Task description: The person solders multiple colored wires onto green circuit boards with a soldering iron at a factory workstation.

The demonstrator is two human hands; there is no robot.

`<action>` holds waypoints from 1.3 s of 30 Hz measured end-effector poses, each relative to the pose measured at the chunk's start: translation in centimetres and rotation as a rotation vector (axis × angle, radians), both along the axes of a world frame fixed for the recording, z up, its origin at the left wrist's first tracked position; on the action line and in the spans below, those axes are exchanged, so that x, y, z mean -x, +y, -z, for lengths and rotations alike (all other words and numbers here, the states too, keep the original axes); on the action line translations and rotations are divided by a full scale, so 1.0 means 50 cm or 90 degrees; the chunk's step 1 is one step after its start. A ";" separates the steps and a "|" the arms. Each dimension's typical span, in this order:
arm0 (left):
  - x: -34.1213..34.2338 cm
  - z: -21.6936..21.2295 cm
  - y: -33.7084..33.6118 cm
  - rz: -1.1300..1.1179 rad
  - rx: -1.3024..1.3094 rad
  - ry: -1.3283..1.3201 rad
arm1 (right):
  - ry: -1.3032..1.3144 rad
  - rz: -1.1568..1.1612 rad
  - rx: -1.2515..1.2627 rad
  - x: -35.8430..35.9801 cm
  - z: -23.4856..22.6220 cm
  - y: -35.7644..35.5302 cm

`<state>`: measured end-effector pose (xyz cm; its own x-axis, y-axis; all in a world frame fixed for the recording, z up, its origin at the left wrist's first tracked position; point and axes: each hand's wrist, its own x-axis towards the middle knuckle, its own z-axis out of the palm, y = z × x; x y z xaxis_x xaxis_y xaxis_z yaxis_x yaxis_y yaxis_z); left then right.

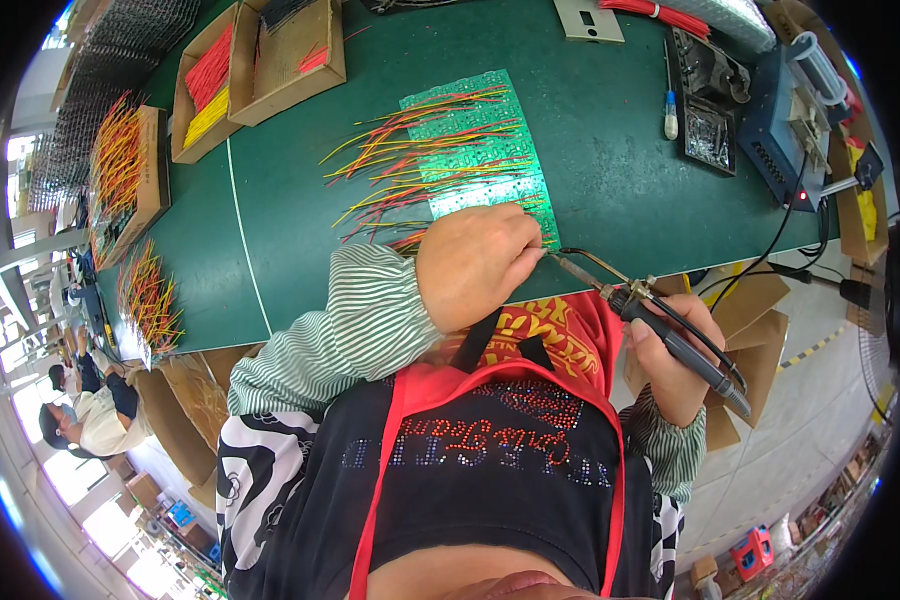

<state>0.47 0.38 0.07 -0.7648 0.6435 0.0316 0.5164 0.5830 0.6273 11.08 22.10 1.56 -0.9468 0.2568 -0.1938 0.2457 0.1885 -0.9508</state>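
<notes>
A green circuit board (pixel 470 135) lies on the green bench, with rows of red, yellow and black wires (pixel 390 180) reaching out past its left side. Over its near edge rests my left hand (pixel 475 262), fingers pinched together near the near right corner; what they hold is hidden. My right hand (pixel 678 350) grips a soldering iron (pixel 675 345) that has a thin feed tube fixed alongside it. The iron's tip points left, at the board's near right corner, close to my left fingertips.
Cardboard boxes of wires (pixel 207 80) stand at the far left, and more wire bundles (pixel 150 300) lie at the left edge. A screwdriver (pixel 670 115), a black tray (pixel 708 140) and a blue soldering station (pixel 780 140) sit at the right. The cable (pixel 760 235) runs there.
</notes>
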 end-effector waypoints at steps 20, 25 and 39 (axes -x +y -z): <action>0.026 -0.053 -0.093 0.016 0.126 0.042 | 0.101 0.079 0.122 0.063 -0.007 -0.017; 0.146 -0.127 -0.223 -0.179 0.100 -0.013 | 0.095 0.098 0.164 0.090 0.004 -0.025; 0.360 -0.082 -0.285 -0.274 -0.061 0.153 | 0.124 0.100 0.100 0.139 0.022 -0.043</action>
